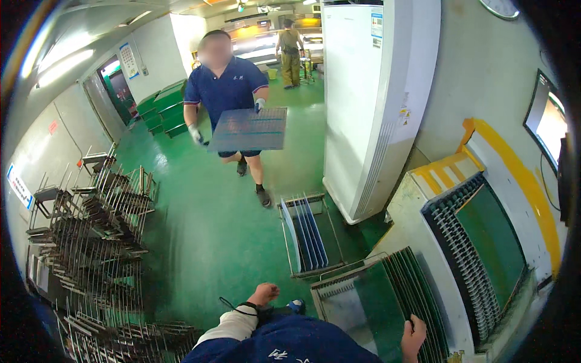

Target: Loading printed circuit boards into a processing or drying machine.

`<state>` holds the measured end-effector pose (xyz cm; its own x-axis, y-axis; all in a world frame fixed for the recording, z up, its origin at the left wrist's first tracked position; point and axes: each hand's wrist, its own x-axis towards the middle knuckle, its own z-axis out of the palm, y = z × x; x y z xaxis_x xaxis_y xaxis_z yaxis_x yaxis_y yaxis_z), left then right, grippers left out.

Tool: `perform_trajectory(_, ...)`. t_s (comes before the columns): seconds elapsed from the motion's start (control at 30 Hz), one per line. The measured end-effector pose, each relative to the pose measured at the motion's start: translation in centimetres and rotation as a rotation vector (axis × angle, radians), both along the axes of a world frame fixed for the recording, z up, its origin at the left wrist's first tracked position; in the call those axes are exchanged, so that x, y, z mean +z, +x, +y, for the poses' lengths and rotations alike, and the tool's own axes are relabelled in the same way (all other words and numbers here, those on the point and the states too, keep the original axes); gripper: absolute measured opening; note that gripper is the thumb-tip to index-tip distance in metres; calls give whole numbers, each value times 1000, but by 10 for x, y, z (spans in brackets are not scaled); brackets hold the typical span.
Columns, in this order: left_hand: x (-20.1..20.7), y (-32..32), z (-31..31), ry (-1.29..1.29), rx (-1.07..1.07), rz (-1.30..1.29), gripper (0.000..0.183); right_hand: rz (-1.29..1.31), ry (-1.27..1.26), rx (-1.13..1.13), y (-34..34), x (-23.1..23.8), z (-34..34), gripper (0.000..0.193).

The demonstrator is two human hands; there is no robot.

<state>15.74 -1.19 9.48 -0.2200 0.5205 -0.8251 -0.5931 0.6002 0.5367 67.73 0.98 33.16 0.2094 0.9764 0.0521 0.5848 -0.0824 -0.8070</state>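
Green panels (pixel 387 290) stand on edge; right hand (pixel 413 337) touches them.

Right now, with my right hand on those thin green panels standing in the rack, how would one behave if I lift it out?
The green panels look thin and flat, so one is probably stiff yet may flex slightly. Standing on edge in the wire rack, it could tip sideways once freed. The right hand is bare, and the smooth faces may be slippery.

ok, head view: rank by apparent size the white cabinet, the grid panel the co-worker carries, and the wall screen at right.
1. White cabinet, by far the largest.
2. Grid panel.
3. Wall screen, smallest as it looks, but it sits at the fisheye rim and is cut off, so its rank against the panel is unsure.
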Motion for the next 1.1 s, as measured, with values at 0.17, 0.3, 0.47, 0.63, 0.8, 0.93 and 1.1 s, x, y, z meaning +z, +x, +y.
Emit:
perform_trajectory(0.17, -18, -16, -10, 63, -40, -52, 13, -434, 148, 167, -21, -5, -10, 32)
perform_trajectory(0.3, -2, -7, -16, 212, -178, 187, 12, -585, 185, 113, -29, -11, -19, 33)
perform_trajectory(0.47, -9, -27, -62, 512, -433, 470, 11, -541, 140, 88, -29, -12, -15, 37)
perform_trajectory(0.63, -28, -43, -76, -50, 120, -114, 14, -382, 55, 41, -30, -15, -6, 38)
perform_trajectory(0.8, -36, -49, -66, -26, 20, -157, 15, -518, 72, 22, -33, -28, 1, 34)
perform_trajectory(0.93, -43, -45, -40, -34, -150, -99, 15, -528, -36, -94, -35, -39, 2, 34)
perform_trajectory(1.1, -54, -73, -42, 379, -660, 370, 19, -731, -44, -93, -42, -54, 10, 39)
